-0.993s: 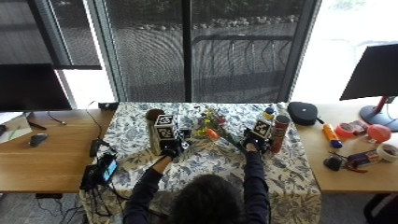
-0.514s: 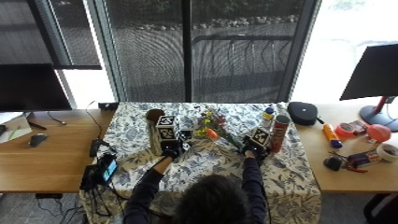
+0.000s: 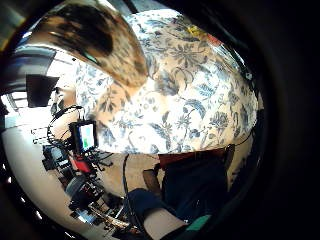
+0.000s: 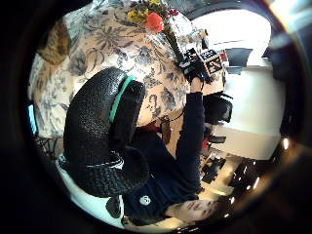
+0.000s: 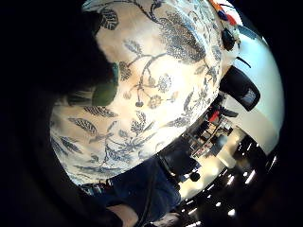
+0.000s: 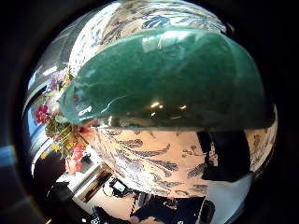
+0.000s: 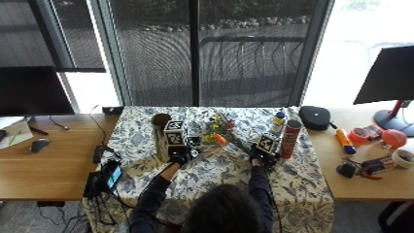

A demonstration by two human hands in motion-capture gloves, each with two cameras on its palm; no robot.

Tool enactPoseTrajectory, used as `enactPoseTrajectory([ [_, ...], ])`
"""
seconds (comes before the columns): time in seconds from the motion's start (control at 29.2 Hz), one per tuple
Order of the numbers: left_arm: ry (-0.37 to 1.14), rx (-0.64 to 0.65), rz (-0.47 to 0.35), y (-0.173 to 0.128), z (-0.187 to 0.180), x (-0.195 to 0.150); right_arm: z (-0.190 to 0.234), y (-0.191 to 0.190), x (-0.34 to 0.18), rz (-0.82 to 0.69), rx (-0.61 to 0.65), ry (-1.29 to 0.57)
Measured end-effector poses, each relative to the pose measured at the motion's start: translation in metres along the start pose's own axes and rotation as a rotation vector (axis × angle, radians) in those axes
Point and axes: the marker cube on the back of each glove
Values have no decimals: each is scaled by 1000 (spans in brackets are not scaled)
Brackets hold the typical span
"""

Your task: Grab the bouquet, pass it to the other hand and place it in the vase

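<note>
Dark hair (image 7: 223, 211) at the near edge belongs to the person seated at the desk (image 7: 213, 170), which is draped in a white cloth printed with blue-grey flowers and leaves. Both forearms in dark sleeves reach forward over the cloth. The left hand (image 7: 179, 156) in its black glove sits just this side of the tall brown vase with a dark mouth (image 7: 160, 138); its own palm view shows the black thumb (image 4: 105, 141) curled with nothing between it and the palm, so those fingers hold nothing. The right hand (image 7: 264, 154) grips the lower end of the mixed artificial bouquet of orange, yellow and purple flowers on green stems (image 7: 222, 132). From that hand the stems run up and to the left, so the blooms lie between the two hands, nearer the middle of the desk and apart from the vase. In the right thumb-side palm view a dark green glossy wrap (image 6: 163, 79) fills the picture close against the palm, with the blossoms spreading beyond it. Just right of the right hand stands an upright red cylindrical can (image 7: 290, 139), and beyond it a white bottle with a blue cap (image 7: 278, 122). A black zipped pouch (image 7: 314, 117) lies at the far right corner.
</note>
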Motion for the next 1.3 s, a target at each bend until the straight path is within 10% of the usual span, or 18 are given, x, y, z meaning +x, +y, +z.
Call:
enactPoseTrajectory([
  [0.38,6,-8,-16,-3,2,-6,-17,-48,-2,203,499,13],
  [0.55,8,13,-11,-4,1,-8,0,-20,13,315,335,166],
  [0.68,10,-7,-18,-2,1,-6,11,6,2,44,225,102],
  [0.96,9,-7,-14,-5,1,-5,-14,0,-11,-105,586,-201],
  [1.3,1,-10,-2,-6,-7,4,-68,21,-32,-359,697,-637],
])
